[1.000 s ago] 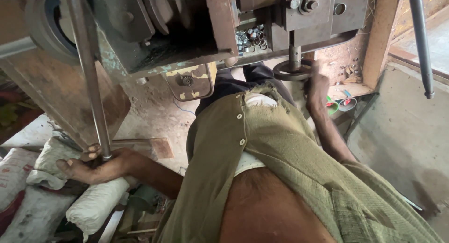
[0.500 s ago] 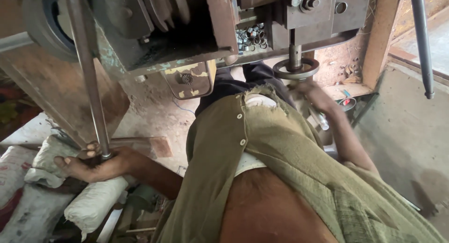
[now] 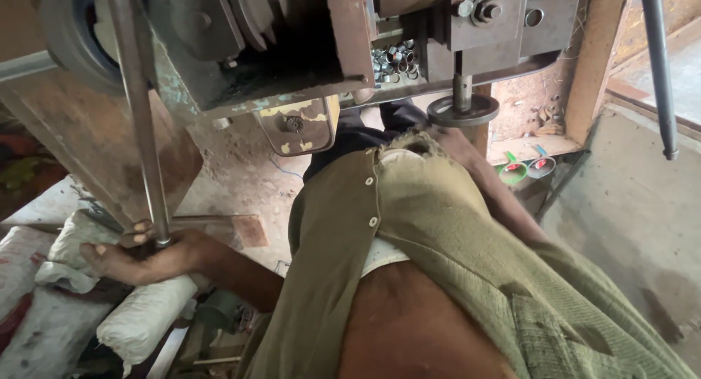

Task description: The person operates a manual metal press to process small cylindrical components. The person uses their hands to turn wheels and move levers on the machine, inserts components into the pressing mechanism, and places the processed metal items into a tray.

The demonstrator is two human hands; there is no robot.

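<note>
Head view: left hand sits low at left, fingers curled round the bottom end of a long upright metal rod, thumb pointing out to the left. Rod runs up past a rusty machine w/ pulley wheel. Under the hand: white sacks. Right hand not visible; right arm reaches up toward a round metal disc on a short shaft under the machine, hand hidden behind the olive shirt, so can't tell its fingers. 2 small funnels, 1 green, near a wooden post.
</note>
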